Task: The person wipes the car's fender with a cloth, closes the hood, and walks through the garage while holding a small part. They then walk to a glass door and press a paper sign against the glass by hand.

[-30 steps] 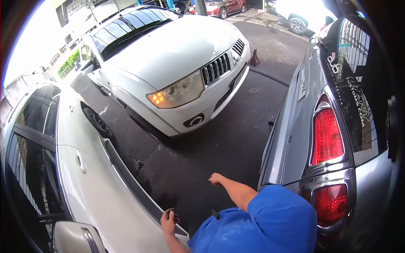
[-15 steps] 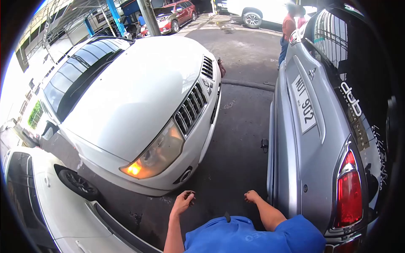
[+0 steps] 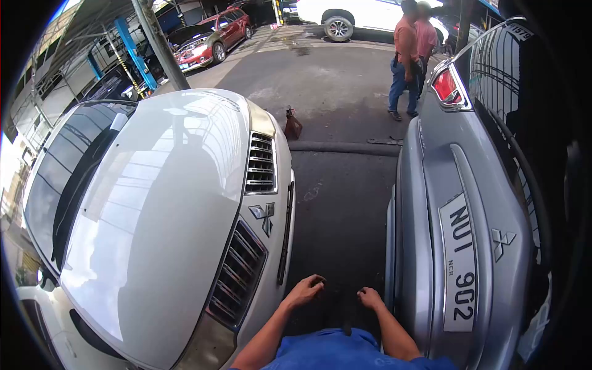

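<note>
In the head view, the left hand (image 3: 303,291) is held beside the grille (image 3: 237,274) of the white car (image 3: 166,166), its fingers loosely curled; whether anything is gripped cannot be told. The right hand (image 3: 370,298) is held near the silver car (image 3: 412,197), bent inward — its grip, too, cannot be made out. Dark ground (image 3: 339,216) is seen between the two vehicles, with the number plate (image 3: 459,265) on the silver one. In so narrow a gap, elbows are best kept tucked — bodywork is easily brushed — and both sides watched.
</note>
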Demonstrator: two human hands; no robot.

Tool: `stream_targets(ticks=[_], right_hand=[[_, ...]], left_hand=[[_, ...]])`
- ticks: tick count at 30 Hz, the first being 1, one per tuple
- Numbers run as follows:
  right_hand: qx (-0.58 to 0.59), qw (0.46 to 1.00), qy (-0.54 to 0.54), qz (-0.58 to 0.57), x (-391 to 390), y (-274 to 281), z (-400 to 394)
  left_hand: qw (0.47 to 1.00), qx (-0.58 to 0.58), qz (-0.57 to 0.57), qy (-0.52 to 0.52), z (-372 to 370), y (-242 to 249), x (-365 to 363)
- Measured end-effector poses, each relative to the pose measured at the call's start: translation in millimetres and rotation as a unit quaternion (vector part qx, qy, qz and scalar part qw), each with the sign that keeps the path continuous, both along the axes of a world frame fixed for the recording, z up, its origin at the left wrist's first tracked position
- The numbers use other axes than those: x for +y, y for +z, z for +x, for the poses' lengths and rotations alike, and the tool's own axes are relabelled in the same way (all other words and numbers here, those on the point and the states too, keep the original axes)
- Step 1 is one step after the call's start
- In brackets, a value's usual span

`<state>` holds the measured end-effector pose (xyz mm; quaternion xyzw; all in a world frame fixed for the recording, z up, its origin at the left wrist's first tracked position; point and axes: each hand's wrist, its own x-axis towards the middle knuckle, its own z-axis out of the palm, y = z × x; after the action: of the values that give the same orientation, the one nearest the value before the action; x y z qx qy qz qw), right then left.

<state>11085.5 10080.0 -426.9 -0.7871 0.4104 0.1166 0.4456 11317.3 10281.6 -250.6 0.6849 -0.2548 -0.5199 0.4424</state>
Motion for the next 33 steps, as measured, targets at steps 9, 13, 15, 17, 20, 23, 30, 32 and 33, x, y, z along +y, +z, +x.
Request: stream_targets(ticks=[9, 13, 15, 17, 20, 23, 30, 32, 33], right_hand=[[-0.170, 0.963, -0.078, 0.193, -204.1, 109.3, 262.2], [-0.123, 0.957, -0.139, 0.225, -314.4, 58.5, 344.1], [0.008, 0.992, -0.094, 0.083, -375.6, -18.7, 344.7], [0.215, 0.976, -0.007, -0.017, -434.1, -77.1, 321.1], [0.229, 0.972, 0.051, -0.001, -512.1, -125.7, 308.2], [-0.002, 0.931, -0.303, 0.205, -555.4, -42.1, 380.8], [0.098, 0.967, -0.187, 0.146, -708.8, -51.5, 562.0], [0.167, 0.985, -0.033, -0.001, -776.6, -54.7, 619.2], [0.198, 0.976, 0.047, -0.072, -806.7, -50.3, 649.8]], left_hand=[[0.994, 0.057, -0.070, 0.056, 183.3, 0.7, -221.9], [0.992, 0.078, -0.067, 0.071, 292.2, -16.2, -317.1], [0.990, 0.080, -0.079, 0.085, 359.2, -33.0, -361.7], [0.988, 0.082, -0.087, 0.102, 413.8, -34.2, -410.1], [0.987, 0.061, -0.082, 0.123, 501.1, -14.9, -472.6], [0.986, 0.061, -0.084, 0.128, 578.3, 13.1, -533.8], [0.987, -0.062, 0.051, 0.139, 781.0, -53.3, -672.6], [0.962, -0.160, 0.171, 0.140, 830.7, -112.8, -690.2], [0.940, -0.197, 0.242, 0.137, 843.0, -145.9, -683.4]])
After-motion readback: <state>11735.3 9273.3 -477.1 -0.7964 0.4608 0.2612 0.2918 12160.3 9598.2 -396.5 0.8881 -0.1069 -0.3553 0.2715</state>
